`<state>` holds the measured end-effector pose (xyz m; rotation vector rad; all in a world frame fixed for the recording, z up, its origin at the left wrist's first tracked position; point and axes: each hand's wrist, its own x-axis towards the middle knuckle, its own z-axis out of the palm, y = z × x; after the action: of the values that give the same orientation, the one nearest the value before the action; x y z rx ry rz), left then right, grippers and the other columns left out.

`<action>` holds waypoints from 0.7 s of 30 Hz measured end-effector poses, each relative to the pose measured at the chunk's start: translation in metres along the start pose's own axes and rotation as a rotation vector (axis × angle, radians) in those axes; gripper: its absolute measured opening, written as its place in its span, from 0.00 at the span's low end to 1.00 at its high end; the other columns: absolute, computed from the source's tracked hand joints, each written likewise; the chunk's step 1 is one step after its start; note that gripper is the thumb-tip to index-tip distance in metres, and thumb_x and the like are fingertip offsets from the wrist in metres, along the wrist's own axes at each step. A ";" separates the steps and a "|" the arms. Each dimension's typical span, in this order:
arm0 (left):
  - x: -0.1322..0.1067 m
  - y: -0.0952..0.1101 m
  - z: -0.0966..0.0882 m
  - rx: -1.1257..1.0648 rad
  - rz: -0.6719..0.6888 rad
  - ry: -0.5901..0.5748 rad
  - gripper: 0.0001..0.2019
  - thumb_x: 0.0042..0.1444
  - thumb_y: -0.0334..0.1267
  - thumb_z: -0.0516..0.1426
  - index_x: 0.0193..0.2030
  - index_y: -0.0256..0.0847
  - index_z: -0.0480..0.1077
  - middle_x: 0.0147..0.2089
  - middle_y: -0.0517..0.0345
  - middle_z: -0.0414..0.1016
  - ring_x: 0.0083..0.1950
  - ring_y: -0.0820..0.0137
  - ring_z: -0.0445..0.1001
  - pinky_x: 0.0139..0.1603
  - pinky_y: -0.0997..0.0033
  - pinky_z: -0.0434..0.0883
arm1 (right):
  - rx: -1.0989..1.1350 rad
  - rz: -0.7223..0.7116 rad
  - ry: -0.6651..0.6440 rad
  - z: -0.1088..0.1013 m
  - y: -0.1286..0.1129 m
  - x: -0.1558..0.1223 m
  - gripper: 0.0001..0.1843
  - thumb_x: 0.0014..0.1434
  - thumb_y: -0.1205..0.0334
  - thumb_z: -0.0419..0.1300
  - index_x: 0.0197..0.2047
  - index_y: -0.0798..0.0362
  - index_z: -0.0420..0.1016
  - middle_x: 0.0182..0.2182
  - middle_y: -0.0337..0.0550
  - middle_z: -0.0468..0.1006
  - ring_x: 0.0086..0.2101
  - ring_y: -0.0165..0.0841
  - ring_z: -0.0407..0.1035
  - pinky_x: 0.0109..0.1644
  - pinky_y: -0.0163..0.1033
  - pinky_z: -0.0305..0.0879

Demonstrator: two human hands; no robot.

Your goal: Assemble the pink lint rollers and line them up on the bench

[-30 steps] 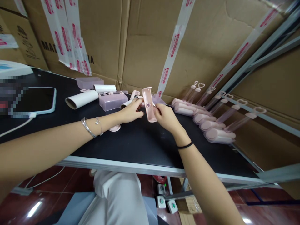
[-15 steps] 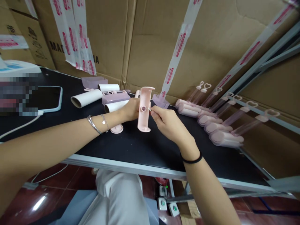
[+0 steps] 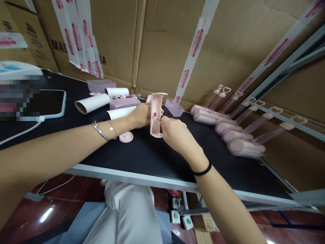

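A pink half-round plastic holder (image 3: 156, 128) stands upright just above the black table (image 3: 152, 162), its hollow side and a small central hole facing me. My left hand (image 3: 142, 114) is closed on its back left side, with the fingertips hidden behind it. From the right, my right hand (image 3: 176, 134) pinches a thin rod (image 3: 158, 120) whose tip is close to the hole; I cannot make out whether it touches. Below my left wrist lies a round pink cap (image 3: 126, 137). A lilac trough-shaped piece (image 3: 175, 108) sits behind my right hand.
White paper rolls (image 3: 92, 103) and a lilac box-shaped part (image 3: 124, 103) lie at the back left. A phone (image 3: 48, 105) on a cable is farther left. Several pink rollers with heart-ended handles (image 3: 243, 148) line the right side. Cardboard boxes (image 3: 167, 47) wall the back.
My right hand has shifted slightly down, and the rod's tip now sits lower beside the hole. The holder has turned a little in my left hand. The camera view has shifted slightly.
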<state>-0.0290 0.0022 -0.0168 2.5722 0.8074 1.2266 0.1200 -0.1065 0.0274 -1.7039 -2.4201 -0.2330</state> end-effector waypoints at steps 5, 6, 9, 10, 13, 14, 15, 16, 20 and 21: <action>0.000 0.001 -0.002 0.077 0.000 -0.085 0.12 0.53 0.39 0.55 0.41 0.38 0.75 0.46 0.50 0.78 0.47 0.63 0.76 0.52 0.63 0.71 | -0.030 -0.002 0.056 0.001 0.002 0.001 0.16 0.65 0.64 0.43 0.46 0.55 0.70 0.38 0.51 0.78 0.36 0.41 0.73 0.33 0.38 0.56; 0.000 0.001 -0.002 0.089 0.002 -0.096 0.12 0.52 0.39 0.56 0.41 0.38 0.75 0.47 0.49 0.78 0.47 0.62 0.76 0.52 0.62 0.71 | -0.035 -0.006 0.065 0.002 0.003 0.001 0.16 0.65 0.64 0.43 0.46 0.55 0.70 0.38 0.51 0.78 0.36 0.41 0.73 0.33 0.38 0.55; 0.000 0.002 -0.002 0.111 -0.001 -0.096 0.13 0.52 0.40 0.56 0.41 0.37 0.76 0.48 0.46 0.78 0.48 0.58 0.76 0.51 0.58 0.71 | -0.055 -0.011 0.076 0.002 0.004 0.000 0.16 0.65 0.64 0.43 0.46 0.53 0.70 0.37 0.50 0.79 0.34 0.40 0.74 0.31 0.38 0.54; 0.000 0.003 -0.003 0.116 -0.007 -0.095 0.13 0.52 0.40 0.56 0.41 0.37 0.76 0.48 0.46 0.78 0.48 0.58 0.77 0.51 0.58 0.71 | -0.062 -0.012 0.078 0.002 0.004 0.000 0.16 0.65 0.64 0.43 0.46 0.53 0.70 0.36 0.50 0.79 0.34 0.40 0.74 0.31 0.37 0.54; 0.000 0.003 -0.003 0.135 -0.025 -0.084 0.13 0.52 0.40 0.55 0.41 0.38 0.75 0.48 0.48 0.78 0.48 0.59 0.77 0.51 0.60 0.71 | -0.087 -0.018 0.087 0.002 0.005 -0.001 0.15 0.64 0.65 0.44 0.45 0.53 0.71 0.36 0.50 0.79 0.33 0.39 0.73 0.32 0.37 0.55; 0.000 0.002 -0.003 0.140 -0.027 -0.081 0.13 0.52 0.40 0.56 0.41 0.39 0.75 0.48 0.49 0.78 0.48 0.60 0.77 0.51 0.61 0.71 | -0.094 -0.022 0.089 0.003 0.005 -0.001 0.15 0.64 0.65 0.44 0.45 0.53 0.71 0.36 0.50 0.79 0.33 0.39 0.73 0.32 0.37 0.56; 0.000 0.002 -0.002 0.146 -0.029 -0.079 0.13 0.52 0.40 0.56 0.42 0.39 0.75 0.48 0.50 0.78 0.47 0.61 0.77 0.51 0.62 0.71 | -0.100 -0.028 0.090 0.003 0.005 -0.001 0.15 0.64 0.65 0.44 0.45 0.52 0.70 0.37 0.50 0.79 0.33 0.39 0.73 0.32 0.37 0.56; 0.000 0.001 -0.002 0.150 -0.031 -0.078 0.13 0.51 0.40 0.56 0.42 0.39 0.75 0.48 0.50 0.78 0.47 0.61 0.77 0.51 0.62 0.71 | -0.105 -0.032 0.093 0.003 0.005 -0.001 0.14 0.64 0.65 0.45 0.45 0.52 0.70 0.38 0.50 0.79 0.33 0.39 0.73 0.32 0.37 0.56; 0.000 0.001 -0.003 0.157 -0.033 -0.096 0.14 0.52 0.41 0.55 0.43 0.38 0.75 0.49 0.46 0.78 0.48 0.58 0.76 0.51 0.59 0.71 | -0.122 -0.037 0.100 0.004 0.004 -0.001 0.14 0.64 0.65 0.45 0.44 0.52 0.70 0.37 0.49 0.78 0.34 0.39 0.74 0.30 0.37 0.55; 0.000 0.002 -0.003 0.166 -0.030 -0.107 0.15 0.53 0.41 0.55 0.43 0.38 0.75 0.50 0.46 0.77 0.48 0.57 0.76 0.51 0.58 0.71 | -0.129 -0.040 0.099 0.003 0.004 -0.001 0.14 0.64 0.65 0.44 0.43 0.52 0.70 0.37 0.49 0.78 0.33 0.39 0.74 0.30 0.37 0.55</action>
<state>-0.0307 0.0003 -0.0137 2.7175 0.9582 1.0436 0.1240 -0.1054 0.0239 -1.6532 -2.4165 -0.4769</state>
